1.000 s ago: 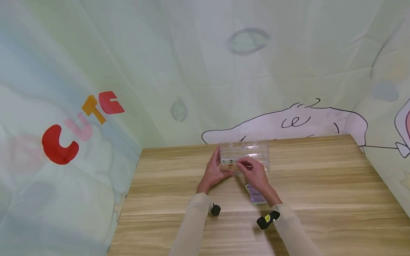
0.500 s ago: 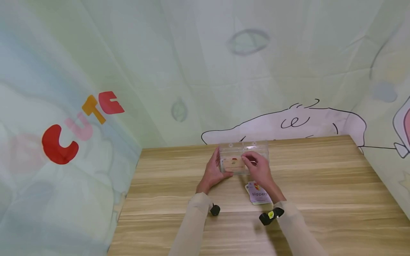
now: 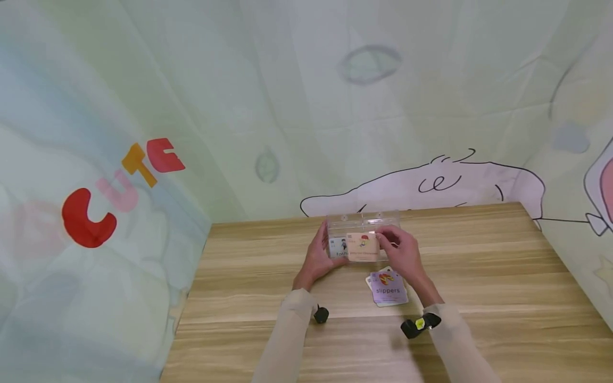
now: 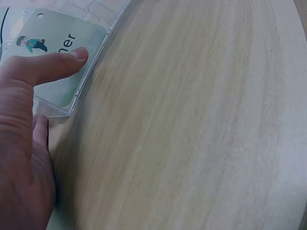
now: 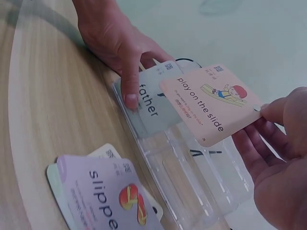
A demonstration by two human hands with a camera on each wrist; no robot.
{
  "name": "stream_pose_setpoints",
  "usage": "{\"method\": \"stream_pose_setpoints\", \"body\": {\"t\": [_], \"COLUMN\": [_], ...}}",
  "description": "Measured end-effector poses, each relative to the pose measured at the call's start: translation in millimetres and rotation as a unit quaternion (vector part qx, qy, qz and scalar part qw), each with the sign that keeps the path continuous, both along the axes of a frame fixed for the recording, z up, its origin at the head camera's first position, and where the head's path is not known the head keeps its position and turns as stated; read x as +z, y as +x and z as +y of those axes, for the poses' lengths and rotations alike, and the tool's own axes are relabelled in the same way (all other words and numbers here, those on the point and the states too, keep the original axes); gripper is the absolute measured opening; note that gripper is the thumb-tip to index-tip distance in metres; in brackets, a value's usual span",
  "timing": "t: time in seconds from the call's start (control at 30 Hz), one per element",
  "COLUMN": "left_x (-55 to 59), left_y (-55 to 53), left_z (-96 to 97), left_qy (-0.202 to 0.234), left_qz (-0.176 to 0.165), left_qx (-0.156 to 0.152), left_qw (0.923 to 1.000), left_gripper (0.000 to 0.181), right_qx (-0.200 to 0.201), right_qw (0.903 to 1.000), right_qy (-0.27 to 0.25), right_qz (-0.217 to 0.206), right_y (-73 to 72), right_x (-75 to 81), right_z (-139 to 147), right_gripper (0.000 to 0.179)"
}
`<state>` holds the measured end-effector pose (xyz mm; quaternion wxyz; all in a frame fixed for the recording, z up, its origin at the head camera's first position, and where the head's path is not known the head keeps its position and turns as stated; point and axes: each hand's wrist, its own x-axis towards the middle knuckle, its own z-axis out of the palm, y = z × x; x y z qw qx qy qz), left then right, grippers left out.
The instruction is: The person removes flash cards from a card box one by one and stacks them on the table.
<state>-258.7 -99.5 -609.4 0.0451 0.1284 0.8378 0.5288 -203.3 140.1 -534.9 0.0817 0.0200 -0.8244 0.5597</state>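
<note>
My right hand point(image 3: 404, 255) pinches a peach flashcard point(image 5: 211, 105) by its right corner; it reads "play on the slide". The card is held in front of a clear plastic card rack point(image 5: 184, 172) with stepped tiers. A pale green "father" card point(image 5: 148, 100) sits in the left part of the rack's front tier, partly covered by the peach card in the head view. My left hand point(image 3: 317, 260) grips the rack at its left end. Its thumb point(image 4: 62, 64) lies over the "father" card's front, and its other fingers are mostly hidden behind the rack.
A small pile of cards with a purple "slippers" card point(image 3: 389, 291) on top lies on the wooden table point(image 3: 479, 287), just in front of the rack. Behind the table hangs a printed cloth backdrop point(image 3: 306, 106).
My right hand has moved right with the peach card, which has turned from nearly edge-on to face-on. The "father" card behind it and more of the "slippers" card now show. My left hand stays put.
</note>
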Motion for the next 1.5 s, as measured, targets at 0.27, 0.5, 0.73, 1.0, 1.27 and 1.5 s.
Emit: {"method": "stream_pose_setpoints", "body": {"t": [0.27, 0.5, 0.73, 1.0, 1.27, 1.5], "left_x": [-2.0, -3.6, -3.0, -2.0, -1.4, 0.4], "left_y": [2.0, 3.1, 3.7, 2.5, 1.2, 1.1], "left_z": [-1.3, -2.1, -2.9, -3.3, -1.8, -1.1], "left_qy": [-0.001, 0.001, -0.002, -0.005, -0.008, 0.005], "left_qz": [-0.009, -0.009, -0.012, -0.021, -0.015, -0.005], "left_qx": [0.005, 0.005, 0.008, 0.009, 0.009, 0.002], "left_qw": [0.9999, 0.9999, 0.9999, 0.9997, 0.9998, 1.0], "left_gripper": [0.13, 0.129, 0.129, 0.129, 0.127, 0.129], "right_qx": [-0.006, -0.02, -0.026, -0.027, -0.031, -0.03], "right_qw": [0.9992, 0.996, 0.9917, 0.9889, 0.9863, 0.9835], "right_qy": [0.001, 0.02, 0.046, 0.044, 0.045, 0.052], "right_qz": [-0.039, -0.084, -0.117, -0.139, -0.156, -0.171], "right_y": [14.4, 25.8, 34.5, 40.3, 44.0, 44.3], "right_x": [-11.1, -21.7, -32.2, -44.3, -49.7, -53.0], "right_z": [21, 37, 48, 52, 49, 50], "right_gripper": [0.017, 0.022, 0.023, 0.024, 0.02, 0.018]}}
